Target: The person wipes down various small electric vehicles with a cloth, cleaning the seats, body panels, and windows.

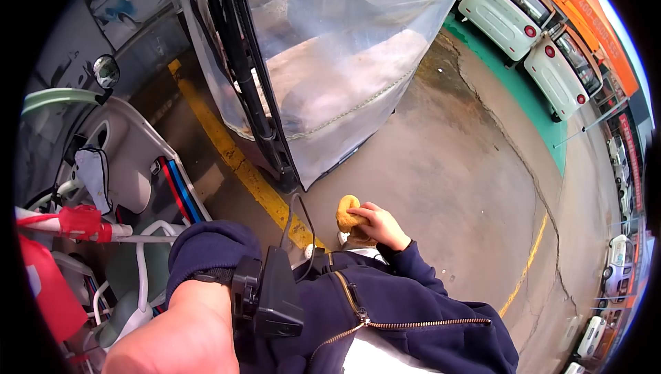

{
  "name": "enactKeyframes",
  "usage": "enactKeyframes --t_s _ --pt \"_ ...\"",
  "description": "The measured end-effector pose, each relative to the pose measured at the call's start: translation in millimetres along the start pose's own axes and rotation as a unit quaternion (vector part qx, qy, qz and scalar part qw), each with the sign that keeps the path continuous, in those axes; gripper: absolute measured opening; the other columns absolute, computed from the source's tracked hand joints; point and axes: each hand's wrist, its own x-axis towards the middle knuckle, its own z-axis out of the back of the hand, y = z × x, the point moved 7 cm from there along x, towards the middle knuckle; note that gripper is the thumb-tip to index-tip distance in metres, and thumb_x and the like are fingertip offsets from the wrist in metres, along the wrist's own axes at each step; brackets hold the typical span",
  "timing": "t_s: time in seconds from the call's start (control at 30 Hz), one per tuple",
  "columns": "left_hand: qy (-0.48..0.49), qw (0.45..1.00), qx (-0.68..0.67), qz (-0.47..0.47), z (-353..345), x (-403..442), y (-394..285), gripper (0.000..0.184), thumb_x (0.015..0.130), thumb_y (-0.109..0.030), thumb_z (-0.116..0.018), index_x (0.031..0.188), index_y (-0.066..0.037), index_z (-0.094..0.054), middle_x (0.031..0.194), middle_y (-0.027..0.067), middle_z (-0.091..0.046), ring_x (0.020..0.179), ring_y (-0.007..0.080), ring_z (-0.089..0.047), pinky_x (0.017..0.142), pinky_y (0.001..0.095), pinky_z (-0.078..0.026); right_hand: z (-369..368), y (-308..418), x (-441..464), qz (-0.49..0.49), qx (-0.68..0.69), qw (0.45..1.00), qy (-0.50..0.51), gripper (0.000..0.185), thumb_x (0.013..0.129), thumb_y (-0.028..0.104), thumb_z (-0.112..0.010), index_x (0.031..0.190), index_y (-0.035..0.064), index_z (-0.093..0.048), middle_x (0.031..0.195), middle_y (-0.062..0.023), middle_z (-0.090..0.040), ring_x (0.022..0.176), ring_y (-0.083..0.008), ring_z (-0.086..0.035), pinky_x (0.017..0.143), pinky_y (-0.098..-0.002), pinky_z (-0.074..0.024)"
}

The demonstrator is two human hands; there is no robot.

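My right hand (pixel 380 225) is closed around a yellow sponge or folded cloth (pixel 348 214), held out low in front of my dark blue zipped jacket (pixel 406 312). Which of the two it is, I cannot make out. Close to the camera at the lower left is my left hand (pixel 180 336), raised, with its fingers cut off by the frame edge. Beside that wrist sits a black box-shaped device (pixel 275 298), with a thin dark cable (pixel 310 219) looping from it.
Straight ahead stands a vehicle's clear plastic cover (pixel 344 92) with a dark frame post. To the left is an open-sided vehicle (pixel 131 140) with a mirror (pixel 107 71) and red cloth (pixel 82 222). A yellow line (pixel 234 161) crosses the ground. White vehicles (pixel 502 13) are parked at right.
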Motion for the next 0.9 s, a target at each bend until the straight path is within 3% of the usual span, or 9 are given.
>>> enactKeyframes --t_s 0.23,0.27,0.3,0.37,0.47,0.6,0.7,0.83,0.9 --pt "0.098 0.963 -0.145 -0.203 8 18 -47 0.035 0.095 0.002 -0.034 0.113 0.028 -0.05 0.123 0.0448 -0.048 0.116 0.0456 -0.055 0.095 0.0382 -0.047 -31 34 46 0.098 0.021 0.992 0.075 0.045 0.074 0.006 -0.065 0.118 0.0146 -0.064 0.098 -0.0108 -0.058 0.088 -0.0325 -0.061 0.078 -0.0386 -0.051" --pt "0.004 0.989 0.134 -0.06 3 17 -83 0.035 0.093 -0.021 -0.05 0.127 -0.016 -0.057 0.124 -0.0044 -0.062 0.116 0.0103 -0.055 0.1 0.0281 -0.045 -39 37 53 0.119 0.029 0.988 0.094 0.045 0.074 0.006 -0.066 0.118 0.0136 -0.064 0.1 -0.0108 -0.059 0.089 -0.0326 -0.061 0.079 -0.038 -0.0508" --pt "-0.065 0.975 0.199 -0.073 5 16 -97 0.031 0.095 -0.032 -0.047 0.117 -0.021 -0.065 0.111 -0.0154 -0.066 0.111 -0.0015 -0.056 0.095 0.0224 -0.046 -47 42 60 0.156 0.035 0.981 0.107 0.045 0.074 0.006 -0.066 0.118 0.0129 -0.063 0.101 -0.011 -0.059 0.089 -0.0331 -0.061 0.078 -0.0379 -0.0508" --pt "-0.006 0.928 0.372 0.032 19 -2 -126 0.036 0.096 -0.033 -0.043 0.125 -0.018 -0.059 0.112 -0.003 -0.066 0.112 0.0144 -0.057 0.093 0.0313 -0.045 -59 60 73 0.179 0.047 0.969 0.162 0.045 0.074 0.001 -0.066 0.118 0.0094 -0.064 0.101 -0.0119 -0.061 0.091 -0.0319 -0.062 0.082 -0.0357 -0.0505" --pt "0.076 0.733 0.626 0.254 26 -45 -126 0.048 0.099 -0.035 -0.037 0.132 -0.002 -0.049 0.116 0.0223 -0.063 0.114 0.042 -0.054 0.101 0.0474 -0.038 -83 80 87 0.258 0.045 0.939 0.224 0.044 0.074 0.001 -0.067 0.117 0.0076 -0.064 0.099 -0.0127 -0.062 0.091 -0.0322 -0.062 0.081 -0.0353 -0.0505" --pt "-0.174 0.5 0.641 0.555 35 -138 -180 0.049 0.089 -0.007 -0.055 0.136 0.002 -0.045 0.132 0.0166 -0.054 0.124 0.0275 -0.051 0.108 0.0392 -0.035 -102 111 83 0.375 0.05 0.879 0.29 0.045 0.073 0.0 -0.065 0.117 0.0105 -0.065 0.101 -0.0125 -0.063 0.091 -0.0325 -0.063 0.078 -0.0362 -0.0516" --pt "-0.052 0.267 0.755 0.597 -7 -192 -220 0.064 0.088 -0.015 -0.063 0.144 0.0 -0.035 0.137 0.0201 -0.047 0.13 0.0323 -0.043 0.109 0.0393 -0.033 -106 122 70 0.399 0.06 0.853 0.332 0.05 0.073 -0.005 -0.061 0.121 0.0084 -0.062 0.107 -0.0165 -0.063 0.094 -0.0362 -0.063 0.082 -0.0375 -0.0512" --pt "-0.142 0.23 0.64 0.72 -59 -286 -262 0.089 0.088 -0.036 -0.062 0.151 0.001 -0.011 0.152 0.0298 -0.021 0.142 0.0395 -0.024 0.116 0.0391 -0.021 -123 135 29 0.427 0.104 0.791 0.425 0.05 0.074 -0.006 -0.06 0.123 0.0067 -0.06 0.111 -0.0187 -0.063 0.099 -0.0369 -0.063 0.086 -0.0382 -0.0506" --pt "-0.153 0.124 0.659 0.726 -86 -306 -275 0.1 0.086 -0.035 -0.068 0.151 0.0 -0.001 0.152 0.0297 -0.019 0.142 0.039 -0.024 0.116 0.0386 -0.02 -141 148 -4 0.423 0.148 0.752 0.483 0.051 0.074 -0.006 -0.06 0.124 0.007 -0.06 0.113 -0.0193 -0.064 0.103 -0.0355 -0.063 0.088 -0.0371 -0.0503"
